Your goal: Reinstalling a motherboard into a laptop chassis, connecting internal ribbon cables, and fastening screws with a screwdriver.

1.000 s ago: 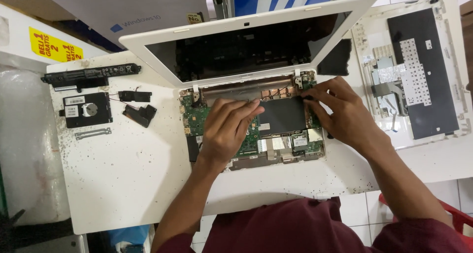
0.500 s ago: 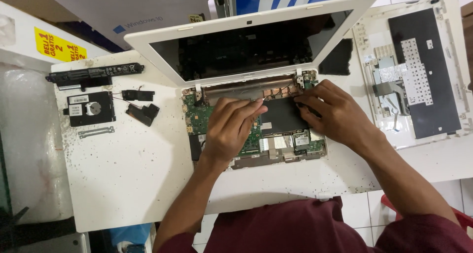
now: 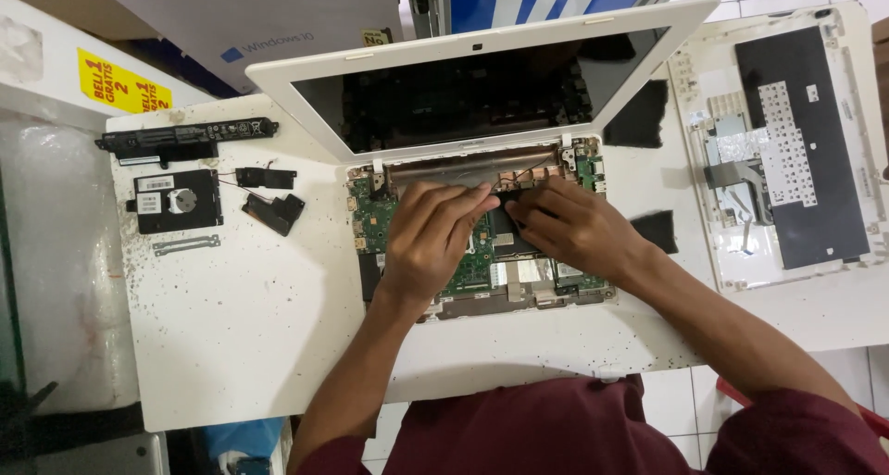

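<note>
While I lean over the white speckled desk (image 3: 231,327), my left hand (image 3: 431,239) lies palm down, fingers bent, on the green circuit board (image 3: 375,218) of an opened white laptop (image 3: 482,95). My right hand (image 3: 569,230) meets it fingertip to fingertip near the hinge, fingers curled; whether they pinch anything I cannot tell. Well left of my left hand lie a long black battery bar (image 3: 185,137) and a black hard drive (image 3: 174,200).

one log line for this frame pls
left hand: on motherboard | right hand: fingertips near hinge | laptop lid: open | battery: removed
</note>
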